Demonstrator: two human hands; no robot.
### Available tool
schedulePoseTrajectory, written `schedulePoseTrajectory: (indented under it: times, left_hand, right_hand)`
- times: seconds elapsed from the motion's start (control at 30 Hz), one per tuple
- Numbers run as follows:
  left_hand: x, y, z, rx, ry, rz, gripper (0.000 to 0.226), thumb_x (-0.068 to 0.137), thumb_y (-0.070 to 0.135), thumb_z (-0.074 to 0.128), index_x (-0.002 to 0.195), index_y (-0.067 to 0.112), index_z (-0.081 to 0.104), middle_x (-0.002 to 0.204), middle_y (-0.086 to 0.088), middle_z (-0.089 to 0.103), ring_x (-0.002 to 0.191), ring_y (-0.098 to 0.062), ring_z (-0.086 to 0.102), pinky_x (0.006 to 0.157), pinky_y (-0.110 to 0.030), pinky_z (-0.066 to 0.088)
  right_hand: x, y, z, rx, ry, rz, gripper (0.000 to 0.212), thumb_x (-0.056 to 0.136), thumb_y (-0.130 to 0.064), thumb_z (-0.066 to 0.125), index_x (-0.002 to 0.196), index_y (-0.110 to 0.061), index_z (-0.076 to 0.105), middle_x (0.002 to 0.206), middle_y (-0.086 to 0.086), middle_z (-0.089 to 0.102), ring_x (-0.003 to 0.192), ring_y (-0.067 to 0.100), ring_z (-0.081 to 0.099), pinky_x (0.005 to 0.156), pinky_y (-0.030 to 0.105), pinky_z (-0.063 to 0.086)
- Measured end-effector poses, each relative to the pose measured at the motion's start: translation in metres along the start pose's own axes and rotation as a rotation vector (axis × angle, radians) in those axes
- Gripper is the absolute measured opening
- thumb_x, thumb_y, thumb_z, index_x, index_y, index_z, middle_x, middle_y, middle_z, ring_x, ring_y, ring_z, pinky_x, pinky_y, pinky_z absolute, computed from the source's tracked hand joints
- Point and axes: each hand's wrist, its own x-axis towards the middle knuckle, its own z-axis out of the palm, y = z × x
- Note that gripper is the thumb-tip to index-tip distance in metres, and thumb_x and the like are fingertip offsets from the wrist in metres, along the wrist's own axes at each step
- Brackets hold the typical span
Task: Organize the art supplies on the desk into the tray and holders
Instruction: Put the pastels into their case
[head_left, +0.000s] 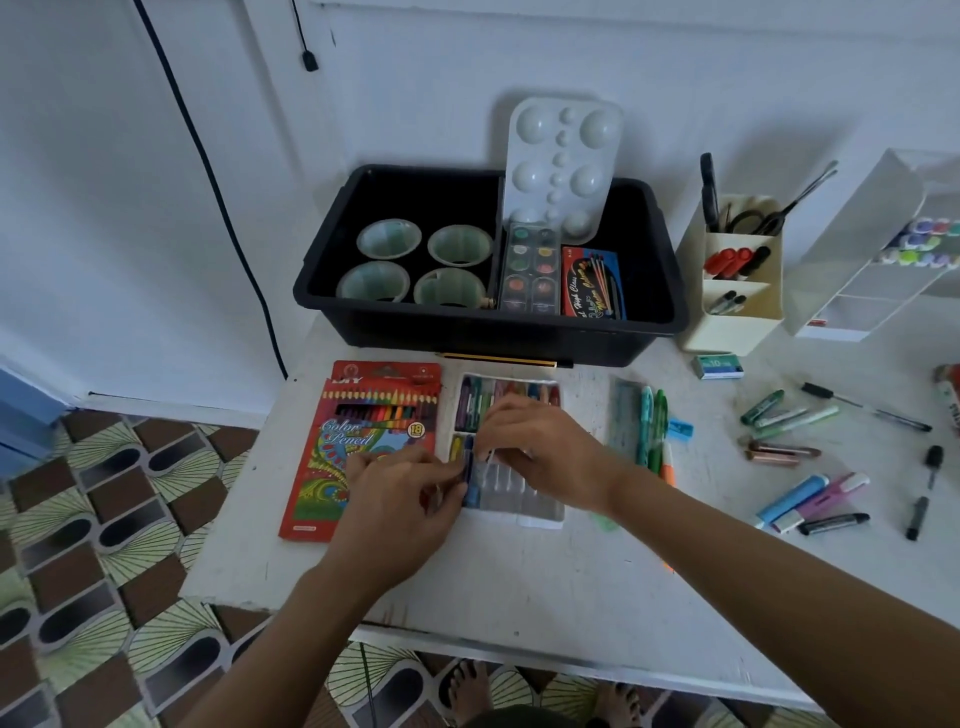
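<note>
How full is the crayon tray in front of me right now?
Partly full: in the crayon tray the far row looks filled, the near row holds a few crayons at left, other slots bare.

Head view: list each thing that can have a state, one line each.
Left hand, pinches the blue crayon.
Right hand, over the crayon tray; grip unclear.
Crayon tray, upper row stocked, lower row mostly empty.
Colour pencil box, flap open, lying flat.
Watercolour set, uncovered, in the black tray.
Palette, standing on end in the black tray.
Four cups, upright.
Pen holder, upright, holding scissors and markers.
</note>
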Motion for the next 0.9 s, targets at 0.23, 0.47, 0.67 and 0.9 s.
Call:
schedulePoseTrajectory:
  times: [0.23,0.47,0.67,0.9]
  left_hand:
    - [0.002,0.001,-0.002,-0.019,0.014,0.017,0.025,0.087,0.040,0.067,0.104,0.026,0.079,0.082,0.012,0.072,0.071,-0.008,0.062,0.082,-0.040,0.036]
    - [0.014,0.000,-0.002,0.033,-0.082,0.038,0.029,0.093,0.040,0.069,0.119,0.029,0.075,0.090,0.010,0.068,0.078,-0.010,0.060,0.090,-0.042,0.034]
    - [0.019,0.001,-0.001,0.081,-0.137,0.081,0.016,0.091,0.032,0.073,0.105,0.027,0.080,0.086,0.017,0.058,0.077,-0.003,0.051,0.085,-0.041,0.034]
    - [0.017,-0.002,-0.001,0.157,-0.138,0.154,0.022,0.091,0.030,0.070,0.109,0.022,0.078,0.115,0.006,0.068,0.108,-0.021,0.058,0.089,-0.049,0.040]
  right_hand:
    - [-0.004,0.001,0.004,-0.046,0.084,-0.020,0.017,0.085,-0.001,0.074,0.096,-0.014,0.077,0.106,0.001,0.072,0.110,0.015,0.060,0.097,0.026,0.051]
    - [-0.022,0.000,-0.004,-0.004,0.136,0.107,0.019,0.082,-0.014,0.080,0.097,-0.026,0.080,0.118,-0.006,0.067,0.120,0.010,0.048,0.096,0.017,0.042]
    - [-0.023,-0.014,-0.001,-0.035,0.013,0.108,0.021,0.086,-0.013,0.074,0.103,-0.026,0.079,0.115,-0.001,0.065,0.107,0.008,0.056,0.087,0.003,0.041]
    - [-0.036,-0.015,0.004,-0.116,-0.026,0.050,0.025,0.091,-0.015,0.070,0.115,-0.019,0.075,0.124,0.005,0.065,0.114,0.016,0.058,0.094,0.021,0.048]
